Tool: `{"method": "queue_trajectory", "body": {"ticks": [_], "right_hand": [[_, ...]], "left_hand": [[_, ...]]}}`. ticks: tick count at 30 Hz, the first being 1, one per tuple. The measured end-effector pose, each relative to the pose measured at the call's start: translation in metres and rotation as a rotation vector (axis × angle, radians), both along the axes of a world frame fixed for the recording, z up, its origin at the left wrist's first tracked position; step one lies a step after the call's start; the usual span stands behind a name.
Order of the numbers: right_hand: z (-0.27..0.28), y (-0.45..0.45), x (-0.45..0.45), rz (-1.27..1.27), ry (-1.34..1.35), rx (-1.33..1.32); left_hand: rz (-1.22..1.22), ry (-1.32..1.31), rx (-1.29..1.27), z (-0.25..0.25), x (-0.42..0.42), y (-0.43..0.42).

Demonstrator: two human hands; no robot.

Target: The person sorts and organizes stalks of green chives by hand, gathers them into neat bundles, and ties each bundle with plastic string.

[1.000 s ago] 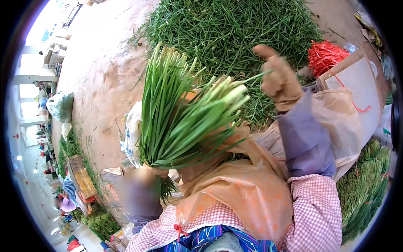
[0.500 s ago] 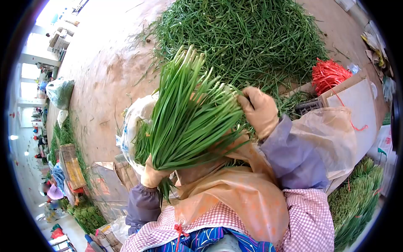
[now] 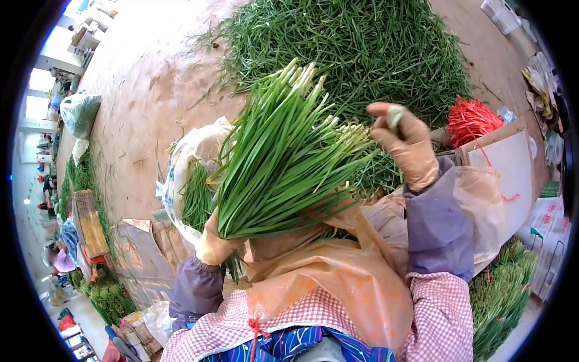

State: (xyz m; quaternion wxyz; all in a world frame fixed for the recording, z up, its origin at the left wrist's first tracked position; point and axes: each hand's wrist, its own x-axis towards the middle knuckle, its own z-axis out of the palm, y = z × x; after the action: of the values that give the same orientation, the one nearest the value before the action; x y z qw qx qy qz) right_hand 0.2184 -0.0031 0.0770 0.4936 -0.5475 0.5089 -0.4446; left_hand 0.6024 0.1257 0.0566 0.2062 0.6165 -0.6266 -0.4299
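A fanned bunch of garlic chives [image 3: 289, 163] is gripped low down by my gloved left hand [image 3: 218, 240], its pale cut ends pointing up and to the right. Some leaf tips hang below that hand. My gloved right hand [image 3: 410, 145] is raised just right of the pale ends, apart from them, with its fingers spread. Something whitish sits on one of its fingers; I cannot tell whether it is a cover or a scrap. Behind the left hand stands a white plastic bag [image 3: 202, 145] with more green leaves inside.
A large heap of loose green leaves [image 3: 350, 54] covers the floor ahead. Red plastic ties [image 3: 473, 120] lie by a cardboard sheet [image 3: 509, 175] on the right. Stacked chive bundles [image 3: 503, 301] stand at lower right. A filled plastic bag [image 3: 80, 114] sits far left.
My right hand has moved away from the chives' pale ends, up and to the right, and its fingers have opened. The left hand keeps its hold, and the bunch has fanned slightly rightward.
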Motion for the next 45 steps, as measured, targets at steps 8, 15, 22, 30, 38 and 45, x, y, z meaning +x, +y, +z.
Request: {"method": "queue_trajectory", "body": {"ticks": [8,15,22,30,38,45], "right_hand": [[0.003,-0.014,0.020,0.259,0.799,-0.795],[-0.011,-0.002,0.047,0.390,0.741,-0.999],[-0.009,0.005,0.051,0.262,0.290,-0.884],[-0.018,-0.015,-0.023,-0.481,-0.293,-0.027],[0.015,-0.013,0.054,0.616,1.213,-0.030],[-0.024,-0.001,0.074,0.469,0.235,-0.428]], "left_hand": [[0.057,-0.050,0.097,0.018,-0.007,-0.002],[-0.007,0.043,0.080,0.019,-0.010,-0.012],[0.018,0.002,0.067,0.018,-0.009,-0.006],[0.056,0.078,0.106,0.024,-0.014,-0.006],[0.044,0.044,0.073,0.027,-0.020,-0.008],[0.038,0.003,0.018,0.027,-0.017,-0.003]]}}
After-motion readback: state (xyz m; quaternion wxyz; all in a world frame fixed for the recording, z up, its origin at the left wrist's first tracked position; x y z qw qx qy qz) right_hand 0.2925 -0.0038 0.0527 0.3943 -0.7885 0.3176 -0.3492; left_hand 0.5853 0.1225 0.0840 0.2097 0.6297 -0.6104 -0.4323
